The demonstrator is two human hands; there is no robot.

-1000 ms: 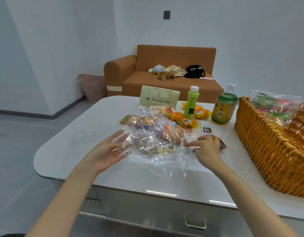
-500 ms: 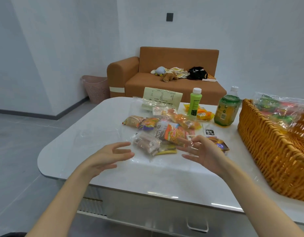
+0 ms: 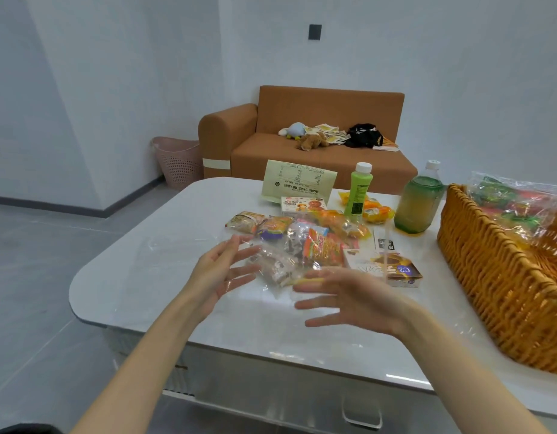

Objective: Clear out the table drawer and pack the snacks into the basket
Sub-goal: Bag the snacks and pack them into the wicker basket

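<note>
Both hands are open, with the fingers spread and the palms turned toward each other. The left hand (image 3: 222,274) and the right hand (image 3: 355,297) stand apart and grip nothing. They hover at the near side of a loose pile of small colourful snack packets in clear crinkled plastic film (image 3: 305,245). This pile lies on the white glossy worktop (image 3: 145,277), between the two hands and a little beyond the fingertips. The film seems to reach the fingers, but I cannot tell if they really touch it. A large honey-coloured woven wicker basket (image 3: 490,277) stands well to the right of the right hand. A clear bag of red and green sweets (image 3: 515,202) lies in it.

The step in hand, I judge, is to gather the pile for the basket. To do it well, the hands should come in from both sides and go low, under the packets. The film looks slippery and loose, so packets may slide out if only the top is pinched. The small brown and white cardboard box (image 3: 393,269) lies just beyond the right fingers, beside the pile, and is better taken separately. The pile should be lifted level and then carried to the right, over the basket rim.
</note>
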